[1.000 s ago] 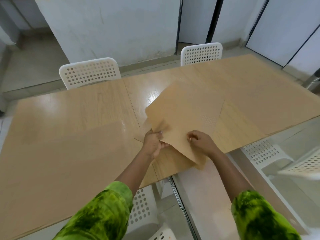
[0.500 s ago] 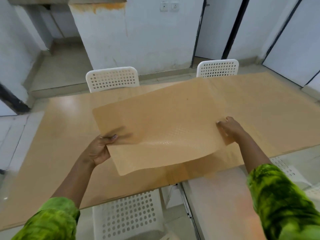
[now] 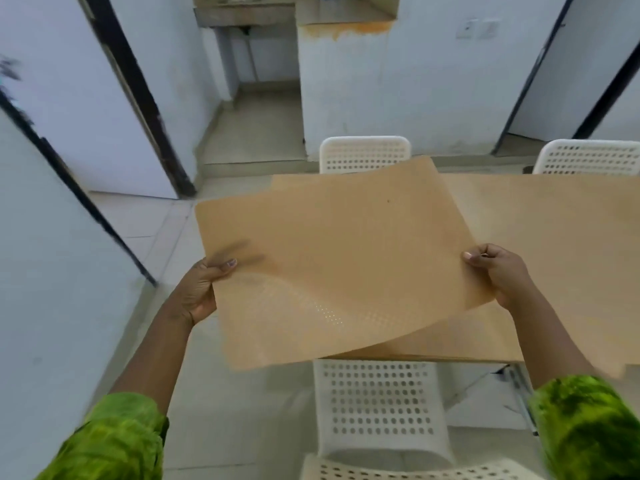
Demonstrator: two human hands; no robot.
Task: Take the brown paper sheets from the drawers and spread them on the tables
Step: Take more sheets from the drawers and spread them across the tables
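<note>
Brown paper sheet (image 3: 339,258) is up in the air, over the left end of the table (image 3: 561,230). My left hand (image 3: 197,292) pinches its left edge, my right hand (image 3: 498,271) pinches its right edge. It was over the middle just before; now I moved it left. I think laying it down comes next.

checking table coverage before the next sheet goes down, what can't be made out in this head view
Head view only.
Left hand: fingers lie under the brown paper sheet; only the thumb of the grip shows plainly.
Table: left end behind the held sheet, right end cut off by the frame edge.
Near chair: far part hidden under the table.
Dark door edge: motion-blurred.
Drawers: not in view.
</note>
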